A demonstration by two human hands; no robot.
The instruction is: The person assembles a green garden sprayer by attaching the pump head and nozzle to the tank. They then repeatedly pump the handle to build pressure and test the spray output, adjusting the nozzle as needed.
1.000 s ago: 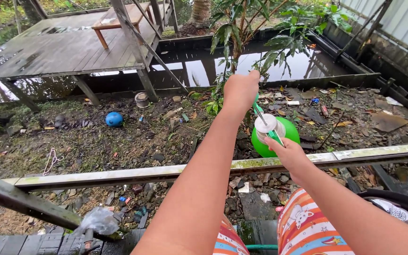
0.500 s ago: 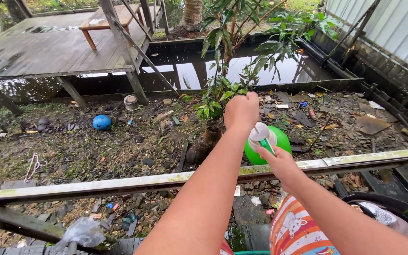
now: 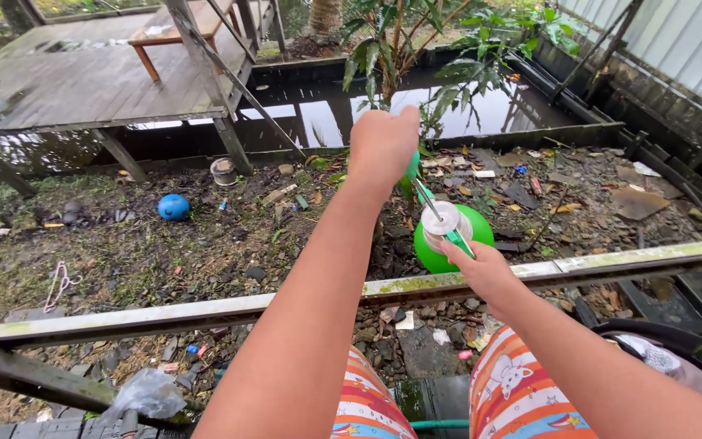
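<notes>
A round green sprayer bottle with a white cap is held out over a horizontal rail. My right hand grips its green handle from below and behind. My left hand is a closed fist around the green pump knob, raised above the cap. A thin rod shows between knob and cap. My knees in orange striped shorts are below.
Beyond the rail lies muddy, littered ground with a blue ball and a small can. Behind it is a dark pool, a leafy plant, a wooden deck and a metal wall. A plastic bag hangs at lower left.
My left fist dropped toward the white cap half a second ago and has risen again, drawing the rod out. My right hand keeps its grip on the bottle.
</notes>
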